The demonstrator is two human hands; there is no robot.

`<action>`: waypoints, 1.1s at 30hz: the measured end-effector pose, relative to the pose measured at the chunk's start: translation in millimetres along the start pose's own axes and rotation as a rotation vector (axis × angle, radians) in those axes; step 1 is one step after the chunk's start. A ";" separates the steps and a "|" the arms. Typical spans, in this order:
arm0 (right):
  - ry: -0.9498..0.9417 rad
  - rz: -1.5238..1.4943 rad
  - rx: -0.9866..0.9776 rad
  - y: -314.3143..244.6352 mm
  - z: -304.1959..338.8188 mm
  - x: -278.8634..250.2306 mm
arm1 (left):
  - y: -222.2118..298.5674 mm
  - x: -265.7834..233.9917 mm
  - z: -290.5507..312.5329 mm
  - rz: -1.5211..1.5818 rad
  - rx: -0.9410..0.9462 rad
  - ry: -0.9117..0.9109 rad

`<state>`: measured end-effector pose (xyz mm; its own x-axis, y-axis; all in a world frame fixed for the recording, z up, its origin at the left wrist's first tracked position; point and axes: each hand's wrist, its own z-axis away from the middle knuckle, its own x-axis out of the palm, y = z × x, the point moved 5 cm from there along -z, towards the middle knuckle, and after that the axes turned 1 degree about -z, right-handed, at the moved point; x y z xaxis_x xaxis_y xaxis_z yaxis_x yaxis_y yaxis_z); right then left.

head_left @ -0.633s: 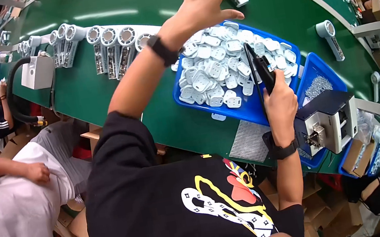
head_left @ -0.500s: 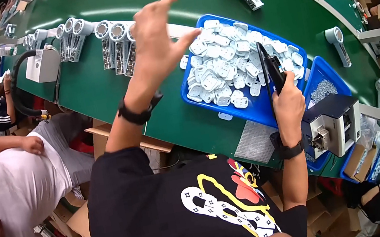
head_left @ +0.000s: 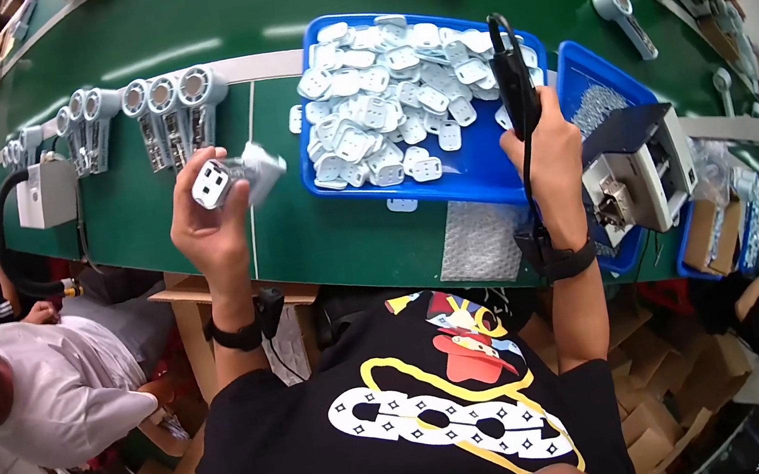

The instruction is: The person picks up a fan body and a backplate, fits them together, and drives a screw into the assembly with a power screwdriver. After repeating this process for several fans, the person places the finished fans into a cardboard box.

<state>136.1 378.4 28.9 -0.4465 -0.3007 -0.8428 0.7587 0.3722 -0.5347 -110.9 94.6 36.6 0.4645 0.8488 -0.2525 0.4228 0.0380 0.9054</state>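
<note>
From here I see the left hand (head_left: pixel 213 228) clamped on a white piece (head_left: pixel 254 172), tilted and partly blurred, above the green counter (head_left: pixel 353 257). The right hand (head_left: pixel 550 156) is wrapped round a black driver (head_left: pixel 516 91), which points up near the right end of a blue tray (head_left: pixel 422 191) heaped with white plates (head_left: pixel 376 100). Fans (head_left: pixel 162 98) stand in a row left of the tray.

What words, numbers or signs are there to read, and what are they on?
There is no text I can read out clearly.
Black shirt: a colourful picture with white loops; no clear word.
White piece in the left hand: blurred, nothing readable.
Black tool in the right hand: any marking is too small to read.
Machine: nothing readable.
</note>
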 end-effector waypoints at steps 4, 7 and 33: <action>0.050 -0.048 0.040 4.6 4.3 -15.9 | 32.8 42.5 13.9 0.308 -0.003 -0.253; 0.069 0.075 0.022 4.8 1.5 -10.6 | 47.2 88.8 34.1 0.549 -0.046 -0.488; 0.016 -1.110 0.201 44.1 142.0 -54.2 | 91.6 224.7 107.5 0.566 0.043 -0.974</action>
<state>261.0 286.4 59.8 -0.9263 -0.3654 0.0914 0.0000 -0.2426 -0.9701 115.9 232.1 26.2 0.9992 -0.0362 0.0151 -0.0238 -0.2557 0.9665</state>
